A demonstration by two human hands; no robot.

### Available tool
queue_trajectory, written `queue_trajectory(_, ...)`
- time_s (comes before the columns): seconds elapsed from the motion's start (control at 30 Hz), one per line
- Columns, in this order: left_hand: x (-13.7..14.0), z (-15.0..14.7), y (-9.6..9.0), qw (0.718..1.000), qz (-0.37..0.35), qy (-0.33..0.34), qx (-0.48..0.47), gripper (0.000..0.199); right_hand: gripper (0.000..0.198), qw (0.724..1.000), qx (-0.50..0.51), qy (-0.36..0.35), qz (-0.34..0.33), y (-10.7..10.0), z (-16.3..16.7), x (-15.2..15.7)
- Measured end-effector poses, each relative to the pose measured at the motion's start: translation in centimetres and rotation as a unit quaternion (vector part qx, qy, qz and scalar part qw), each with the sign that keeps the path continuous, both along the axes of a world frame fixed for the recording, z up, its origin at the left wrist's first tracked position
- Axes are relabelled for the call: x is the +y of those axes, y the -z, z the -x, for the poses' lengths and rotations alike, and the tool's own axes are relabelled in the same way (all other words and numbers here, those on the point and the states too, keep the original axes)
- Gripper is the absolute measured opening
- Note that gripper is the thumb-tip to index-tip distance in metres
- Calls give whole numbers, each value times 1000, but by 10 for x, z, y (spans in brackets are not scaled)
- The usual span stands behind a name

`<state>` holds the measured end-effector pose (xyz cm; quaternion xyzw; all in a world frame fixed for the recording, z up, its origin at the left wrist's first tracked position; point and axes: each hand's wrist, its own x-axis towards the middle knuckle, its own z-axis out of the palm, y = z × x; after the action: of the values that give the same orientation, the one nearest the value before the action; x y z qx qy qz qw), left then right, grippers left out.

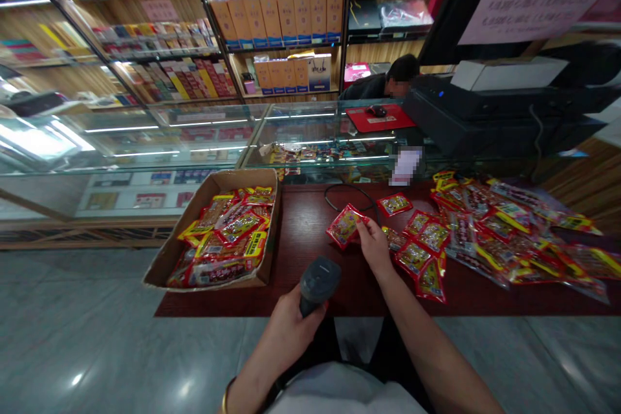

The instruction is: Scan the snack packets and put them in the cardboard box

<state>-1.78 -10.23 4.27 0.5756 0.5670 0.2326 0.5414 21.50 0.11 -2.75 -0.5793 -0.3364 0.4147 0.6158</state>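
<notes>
Red pkt (pixel 343 226) over surface (pixel 301 233), btwn front & back edges | R hand (pixel 376 247) pinching its R corner | L hand (pixel 291 323) wrapped rnd scanner (pixel 321 279), by front edge | carton (pixel 273 233) at L edge | loose pkts (pixel 412 259), then snack heap (pixel 509 226), twd R edge

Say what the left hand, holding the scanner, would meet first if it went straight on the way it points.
Probably the red packet in the right hand, ahead of the scanner; heights are unclear, so the left hand might pass over it.
</notes>
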Motion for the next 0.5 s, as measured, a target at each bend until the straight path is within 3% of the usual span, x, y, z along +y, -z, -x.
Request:
queue_trajectory(0.1, -4, 8, 8, 1000, 7, -19, 17, 15, 45, 993, 105, -45, -8, -29, 27, 23)
queue_trajectory(0.2, -8, 11, 13, 999, 12, -31, 17, 18, 35, 968, 186, -167, -35, -64, 78, 51)
queue_trajectory(0.27, -10, 11, 13, 999, 15, -34, 14, 20, 28, 948, 172, -267, -38, -81, 112, 65)
queue_trajectory(0.33, -12, 11, 13, 999, 17, -34, 15, 20, 25, 948, 73, -307, -42, -89, 131, 71)
queue_trajectory(0.4, -12, 11, 12, 999, 14, -29, 15, 20, 31, 957, -48, -282, -54, -87, 125, 66)
queue_trajectory(0.5, -10, 14, 11, 1000, 13, -22, 13, 21, 33, 962, -155, -220, -56, -73, 67, 39)
